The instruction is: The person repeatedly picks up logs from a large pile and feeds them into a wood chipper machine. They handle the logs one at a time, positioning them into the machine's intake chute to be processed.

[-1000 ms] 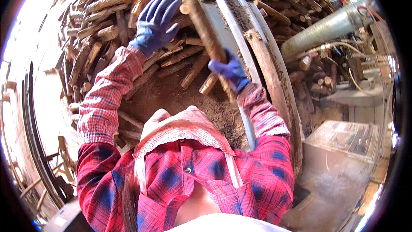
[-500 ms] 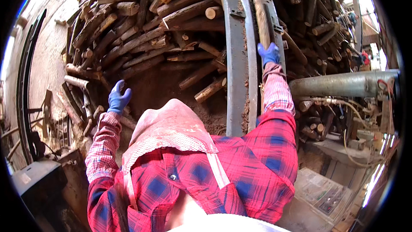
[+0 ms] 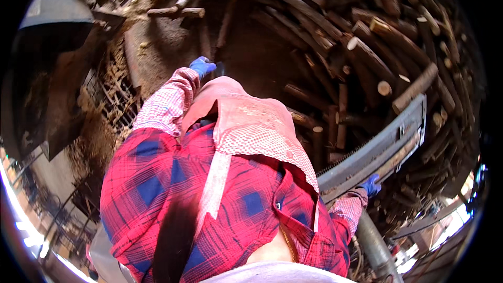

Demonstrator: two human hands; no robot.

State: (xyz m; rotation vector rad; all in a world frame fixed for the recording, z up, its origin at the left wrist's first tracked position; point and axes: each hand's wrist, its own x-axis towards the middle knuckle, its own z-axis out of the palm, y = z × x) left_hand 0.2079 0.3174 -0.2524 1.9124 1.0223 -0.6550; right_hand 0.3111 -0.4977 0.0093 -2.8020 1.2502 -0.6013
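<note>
Left hand [image 3: 201, 66], in a blue glove, reaches down toward the dark earth floor [image 3: 173, 36] at the foot of the stacked round logs [image 3: 367, 47]; only the glove's back shows, so whether the fingers are spread or curled cannot be told, and nothing is seen held in it. Nearest wood to it is a short loose log [image 3: 170, 12] lying on the dirt, apart from the glove. Right hand [image 3: 371, 185], also blue-gloved, rests against the underside of the long grey metal rail with a toothed edge [image 3: 382, 147], likely as a brace while the body bends; its grip is hidden, cannot tell whether closed. A slender log [image 3: 395, 157] lies along that rail. Below stands a grey steel pipe [image 3: 374, 249]. The log pile curves round the upper right, close in; the open room is the bare dirt patch ahead. A dark metal bin [image 3: 55, 18] edges the left.
</note>
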